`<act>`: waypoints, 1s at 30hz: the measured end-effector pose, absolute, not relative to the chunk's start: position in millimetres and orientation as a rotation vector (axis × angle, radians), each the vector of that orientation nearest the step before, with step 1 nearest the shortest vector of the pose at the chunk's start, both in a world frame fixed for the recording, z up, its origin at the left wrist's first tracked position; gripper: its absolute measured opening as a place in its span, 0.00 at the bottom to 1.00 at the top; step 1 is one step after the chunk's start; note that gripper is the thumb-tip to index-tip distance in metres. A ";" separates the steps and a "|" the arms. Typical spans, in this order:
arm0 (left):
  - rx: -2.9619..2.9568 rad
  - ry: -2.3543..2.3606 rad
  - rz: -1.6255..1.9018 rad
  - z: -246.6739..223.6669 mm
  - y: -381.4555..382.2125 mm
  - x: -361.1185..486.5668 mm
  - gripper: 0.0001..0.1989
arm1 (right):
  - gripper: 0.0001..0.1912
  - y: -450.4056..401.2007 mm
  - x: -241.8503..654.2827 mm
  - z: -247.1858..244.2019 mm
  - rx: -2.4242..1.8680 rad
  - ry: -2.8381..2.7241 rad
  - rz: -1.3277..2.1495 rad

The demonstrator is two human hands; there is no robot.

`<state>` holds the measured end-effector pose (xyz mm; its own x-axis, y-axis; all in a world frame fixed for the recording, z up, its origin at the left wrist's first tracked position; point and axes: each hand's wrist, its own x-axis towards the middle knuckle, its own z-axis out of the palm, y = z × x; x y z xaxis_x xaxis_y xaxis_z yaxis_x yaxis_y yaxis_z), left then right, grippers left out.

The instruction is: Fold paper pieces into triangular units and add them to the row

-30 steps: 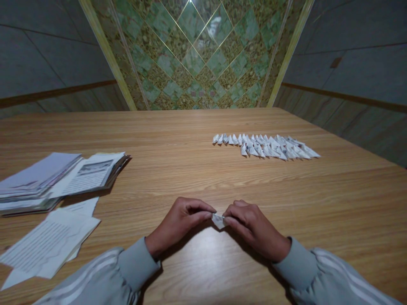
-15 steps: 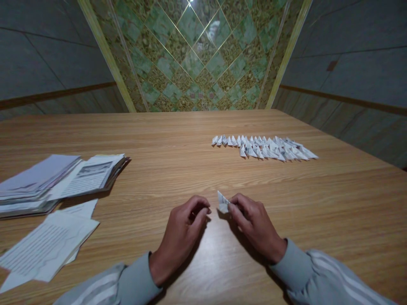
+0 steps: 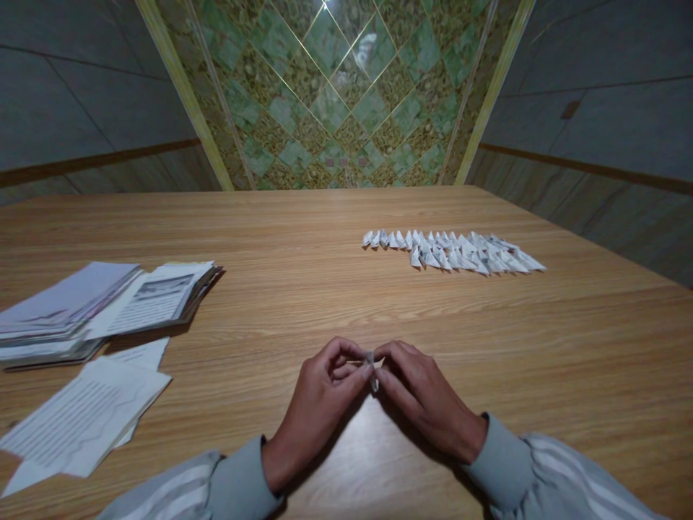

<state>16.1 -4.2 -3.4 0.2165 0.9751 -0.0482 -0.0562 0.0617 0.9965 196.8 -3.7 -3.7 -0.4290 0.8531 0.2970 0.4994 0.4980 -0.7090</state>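
Between my two hands is a small folded paper piece (image 3: pixel 375 383), white with grey print, mostly covered by the fingers. My left hand (image 3: pixel 330 401) pinches it from the left with thumb and forefinger. From the right, the fingertips of my right hand (image 3: pixel 425 397) close on the same piece. Both wrists rest low over the table in front of me. Farther off to the right, several folded paper pieces (image 3: pixel 458 253) of pointed shape stand in two close rows.
On the left lies a stack of papers and booklets (image 3: pixel 65 303). Nearer to me are loose printed sheets (image 3: pixel 92 412). The wooden table (image 3: pixel 281 274) runs back to a green tiled wall (image 3: pixel 336 108), with grey walls on both sides.
My left hand has moved right and taken hold of the folded paper. The piece has turned and now sits between both hands; before, only my right hand held it.
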 end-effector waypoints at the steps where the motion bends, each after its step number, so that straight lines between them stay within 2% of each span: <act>1: 1.226 1.025 1.033 -3.4 -4.6 16.3 0.09 | 0.05 -3.7 197.0 -3.8 -1.101 -2.083 0.719; 13: 1.194 0.941 1.022 -4.2 -7.2 17.7 0.10 | 0.05 -3.6 194.3 -1.5 -1.120 -1.948 0.945; 30: 1.122 0.915 1.013 -8.9 -4.1 16.4 0.16 | 0.06 -1.9 193.6 -2.9 -1.094 -1.789 1.183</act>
<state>16.4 -4.1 -8.9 0.2868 0.9552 -0.0730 -0.1689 0.1254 0.9776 193.6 -1.9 -2.9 -0.3828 0.9175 0.1083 0.2594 0.2192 -0.9406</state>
